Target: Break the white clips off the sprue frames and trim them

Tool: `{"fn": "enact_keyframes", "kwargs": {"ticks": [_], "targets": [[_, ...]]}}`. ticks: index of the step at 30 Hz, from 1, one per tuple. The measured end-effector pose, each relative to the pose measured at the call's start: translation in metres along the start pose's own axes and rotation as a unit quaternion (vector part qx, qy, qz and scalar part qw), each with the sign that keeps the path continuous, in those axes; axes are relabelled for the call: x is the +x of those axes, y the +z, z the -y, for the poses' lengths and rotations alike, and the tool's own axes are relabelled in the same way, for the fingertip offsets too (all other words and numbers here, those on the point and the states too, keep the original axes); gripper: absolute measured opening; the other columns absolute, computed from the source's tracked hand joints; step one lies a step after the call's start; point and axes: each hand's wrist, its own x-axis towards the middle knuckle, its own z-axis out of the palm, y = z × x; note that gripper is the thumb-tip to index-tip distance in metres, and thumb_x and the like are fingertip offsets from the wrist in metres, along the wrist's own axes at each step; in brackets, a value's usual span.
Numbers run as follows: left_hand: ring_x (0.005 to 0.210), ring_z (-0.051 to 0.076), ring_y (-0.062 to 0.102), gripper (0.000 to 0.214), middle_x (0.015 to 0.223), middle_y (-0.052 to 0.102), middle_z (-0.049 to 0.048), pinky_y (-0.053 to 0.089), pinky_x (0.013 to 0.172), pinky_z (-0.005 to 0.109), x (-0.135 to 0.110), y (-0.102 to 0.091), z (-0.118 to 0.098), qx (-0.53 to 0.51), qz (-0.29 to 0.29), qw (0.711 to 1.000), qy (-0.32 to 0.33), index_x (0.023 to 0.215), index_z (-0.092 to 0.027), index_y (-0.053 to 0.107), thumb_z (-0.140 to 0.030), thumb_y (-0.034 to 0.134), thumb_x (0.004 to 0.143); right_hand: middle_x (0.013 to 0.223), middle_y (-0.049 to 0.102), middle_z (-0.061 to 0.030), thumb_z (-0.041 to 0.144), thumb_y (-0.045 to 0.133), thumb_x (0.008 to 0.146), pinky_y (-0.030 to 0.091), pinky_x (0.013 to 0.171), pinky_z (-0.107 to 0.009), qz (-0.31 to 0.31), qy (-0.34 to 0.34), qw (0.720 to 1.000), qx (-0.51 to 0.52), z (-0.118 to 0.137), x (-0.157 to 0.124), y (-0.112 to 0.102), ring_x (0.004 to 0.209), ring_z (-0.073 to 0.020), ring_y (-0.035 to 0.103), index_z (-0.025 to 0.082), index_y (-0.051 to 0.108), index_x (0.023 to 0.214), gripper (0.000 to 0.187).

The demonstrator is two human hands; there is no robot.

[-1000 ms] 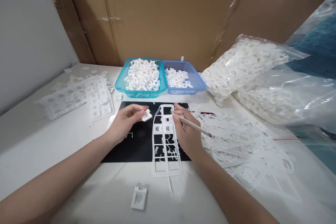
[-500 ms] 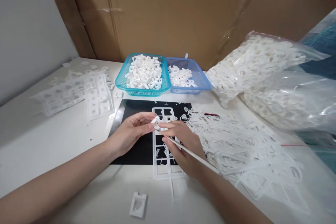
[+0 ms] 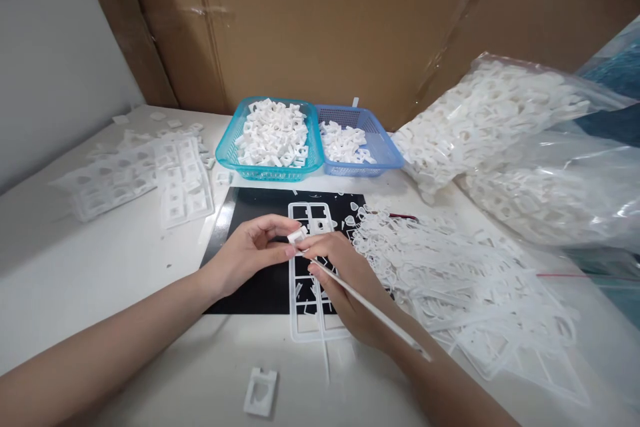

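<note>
Between the fingertips of my left hand is a small white plastic piece with a cut-out. My right hand is closed around a thin, white-handled tool, probably a craft knife. Its tip meets the piece and is too small to make out; right fingers touch the piece too. Below both hands, a white plastic sprue frame lies across a black mat, with slivers inside it. Near the front edge a loose white piece with a heart-like opening lies flat.
Behind the mat stand a teal basket and a blue basket holding white pieces. Offcuts are heaped at right, before clear bags of parts. White part sheets lie at left, and cardboard rises behind.
The white piece has turned a little in my fingers. The tool's handle has swung slightly, its rear end now over my right forearm. The whole view has shifted slightly.
</note>
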Motion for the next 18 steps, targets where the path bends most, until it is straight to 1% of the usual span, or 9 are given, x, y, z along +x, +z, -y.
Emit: {"fn": "enact_keyframes", "kwargs": {"ticks": [2, 4, 6, 8, 10, 12, 15, 18], "targets": [[0.091, 0.015, 0.067, 0.036, 0.100, 0.070, 0.0015, 0.055, 0.082, 0.025, -0.001, 0.003, 0.000, 0.031, 0.006, 0.999, 0.007, 0.098, -0.024, 0.074, -0.014, 0.084, 0.065, 0.111, 0.063, -0.0079, 0.013, 0.041, 0.094, 0.051, 0.089, -0.036, -0.015, -0.013, 1.000, -0.012, -0.001, 0.000, 0.004, 0.108, -0.0175, 0.060, 0.022, 0.052, 0.102, 0.017], [0.088, 0.016, 0.068, 0.034, 0.102, 0.069, 0.0033, 0.057, 0.081, 0.027, -0.003, 0.007, 0.001, 0.066, -0.005, 0.998, 0.019, 0.099, -0.022, 0.074, -0.015, 0.082, 0.067, 0.109, 0.063, -0.0076, 0.014, 0.040, 0.095, 0.054, 0.083, -0.032, -0.030, -0.029, 0.999, -0.030, -0.003, 0.000, 0.007, 0.106, -0.0163, 0.061, 0.023, 0.053, 0.101, 0.017], [0.081, 0.014, 0.068, 0.027, 0.097, 0.068, 0.0032, 0.057, 0.078, 0.027, -0.005, 0.009, 0.001, 0.101, -0.032, 0.994, 0.037, 0.097, -0.022, 0.075, -0.017, 0.079, 0.071, 0.106, 0.063, -0.0064, 0.013, 0.040, 0.095, 0.054, 0.082, -0.031, -0.056, -0.033, 0.996, -0.053, -0.008, 0.000, 0.005, 0.105, -0.0160, 0.061, 0.024, 0.054, 0.099, 0.018], [0.075, 0.012, 0.066, 0.025, 0.090, 0.067, 0.0022, 0.057, 0.074, 0.025, -0.007, 0.010, 0.001, 0.131, -0.060, 0.988, 0.060, 0.095, -0.021, 0.077, -0.018, 0.081, 0.070, 0.106, 0.062, -0.0066, 0.012, 0.041, 0.094, 0.052, 0.086, -0.034, -0.110, -0.020, 0.990, -0.084, -0.014, 0.001, -0.002, 0.106, -0.0173, 0.060, 0.024, 0.054, 0.098, 0.018], [0.073, 0.012, 0.065, 0.028, 0.086, 0.068, 0.0016, 0.057, 0.074, 0.023, -0.007, 0.009, 0.001, 0.151, -0.078, 0.982, 0.079, 0.093, -0.021, 0.077, -0.017, 0.083, 0.066, 0.109, 0.061, -0.0090, 0.012, 0.042, 0.094, 0.050, 0.088, -0.038, -0.167, 0.008, 0.980, -0.112, -0.021, 0.002, -0.012, 0.106, -0.0194, 0.059, 0.023, 0.053, 0.100, 0.016], [0.071, 0.011, 0.065, 0.029, 0.080, 0.068, 0.0001, 0.056, 0.071, 0.022, -0.007, 0.007, 0.001, 0.158, -0.087, 0.979, 0.090, 0.095, -0.021, 0.077, -0.017, 0.082, 0.067, 0.109, 0.059, -0.0106, 0.014, 0.043, 0.094, 0.049, 0.087, -0.040, -0.198, 0.031, 0.971, -0.128, -0.025, 0.003, -0.021, 0.104, -0.0212, 0.058, 0.021, 0.053, 0.100, 0.013], [0.060, 0.009, 0.062, 0.027, 0.064, 0.065, -0.0037, 0.054, 0.061, 0.018, -0.007, 0.007, 0.000, 0.151, -0.077, 0.982, 0.088, 0.098, -0.020, 0.074, -0.018, 0.078, 0.072, 0.101, 0.057, -0.0084, 0.017, 0.046, 0.093, 0.049, 0.079, -0.036, -0.197, 0.051, 0.972, -0.121, -0.020, 0.005, -0.025, 0.099, -0.0206, 0.056, 0.020, 0.055, 0.093, 0.010], [0.052, 0.010, 0.062, 0.027, 0.059, 0.065, -0.0048, 0.055, 0.056, 0.020, -0.008, 0.008, -0.002, 0.136, -0.048, 0.987, 0.069, 0.102, -0.019, 0.069, -0.022, 0.075, 0.076, 0.088, 0.055, -0.0034, 0.018, 0.049, 0.092, 0.046, 0.070, -0.031, -0.174, 0.048, 0.981, -0.066, -0.005, 0.004, -0.018, 0.085, -0.0164, 0.055, 0.020, 0.058, 0.089, 0.010]]}}
